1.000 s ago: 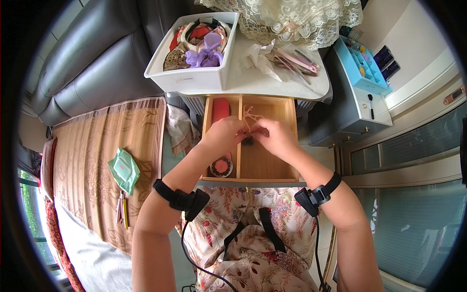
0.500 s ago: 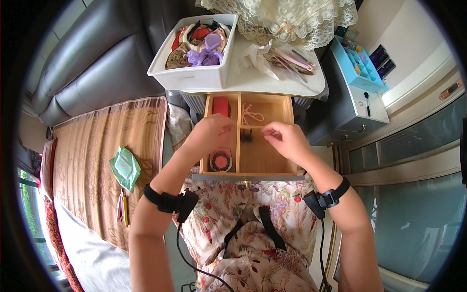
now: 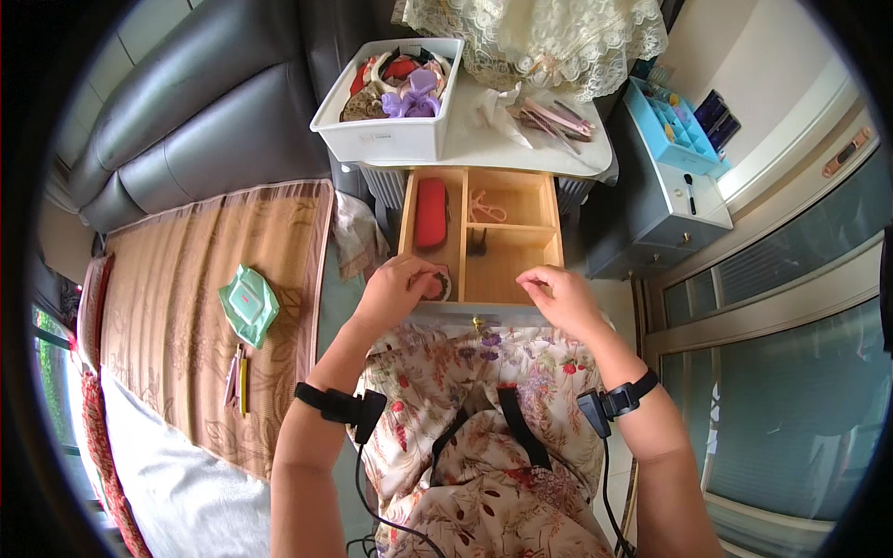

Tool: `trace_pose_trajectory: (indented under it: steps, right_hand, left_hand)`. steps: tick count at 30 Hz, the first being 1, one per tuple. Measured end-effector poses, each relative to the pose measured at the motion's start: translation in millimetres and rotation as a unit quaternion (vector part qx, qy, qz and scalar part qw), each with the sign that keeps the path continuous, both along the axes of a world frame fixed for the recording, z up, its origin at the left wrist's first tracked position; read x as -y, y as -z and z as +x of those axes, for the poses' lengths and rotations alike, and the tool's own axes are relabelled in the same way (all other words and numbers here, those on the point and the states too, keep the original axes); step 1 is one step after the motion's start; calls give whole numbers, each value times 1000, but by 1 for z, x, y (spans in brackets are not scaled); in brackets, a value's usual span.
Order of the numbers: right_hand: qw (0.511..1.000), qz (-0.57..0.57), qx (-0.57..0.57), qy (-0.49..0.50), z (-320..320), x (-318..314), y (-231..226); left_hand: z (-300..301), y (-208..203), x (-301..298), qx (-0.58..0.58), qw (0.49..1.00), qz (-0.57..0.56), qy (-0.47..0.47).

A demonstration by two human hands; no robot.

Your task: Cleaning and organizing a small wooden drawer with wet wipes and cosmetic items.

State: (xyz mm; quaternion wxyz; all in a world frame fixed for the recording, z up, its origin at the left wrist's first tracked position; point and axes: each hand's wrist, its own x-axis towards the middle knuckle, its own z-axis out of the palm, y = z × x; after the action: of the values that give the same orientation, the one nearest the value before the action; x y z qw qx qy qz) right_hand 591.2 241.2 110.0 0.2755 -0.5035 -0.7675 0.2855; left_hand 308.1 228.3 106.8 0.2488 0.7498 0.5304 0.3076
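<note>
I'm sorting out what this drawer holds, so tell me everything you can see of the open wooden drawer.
The wooden drawer is pulled out from under the white tabletop, light wood, split by dividers into compartments. A red case lies in the long left one, a pink cord in the upper right, a small dark item below it. The left hand rests at its front left on a round item; the right hand touches the front edge.

Bright daylight, sharp, fisheye-bent edges
</note>
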Motion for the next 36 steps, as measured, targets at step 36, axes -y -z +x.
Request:
trace_pose_trajectory:
  steps: [36]
  right_hand:
    - [954, -198, -214, -66, 1, -86, -61]
  left_hand:
    - [39, -57, -93, 157, 966, -196, 69]
